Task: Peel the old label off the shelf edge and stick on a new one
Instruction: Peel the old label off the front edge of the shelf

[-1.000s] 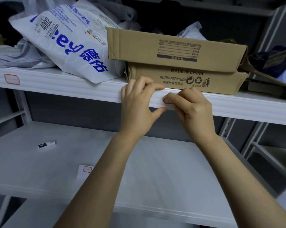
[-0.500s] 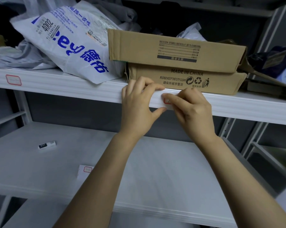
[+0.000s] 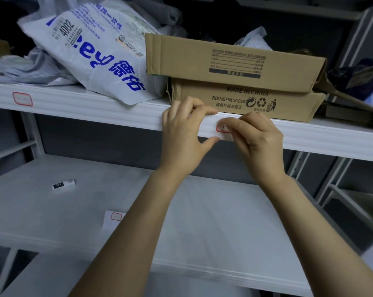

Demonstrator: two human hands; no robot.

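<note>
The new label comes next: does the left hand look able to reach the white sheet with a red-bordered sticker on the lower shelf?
Probably yes, once the left hand lets go of the white upper shelf edge it grips: the white sticker sheet lies uncovered on the lower shelf, below that forearm.

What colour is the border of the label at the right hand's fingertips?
Red border on a white label, head view.

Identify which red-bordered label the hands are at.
The label on the shelf edge partly under the right hand; the far-left label and the lower-shelf label lie untouched.
</note>
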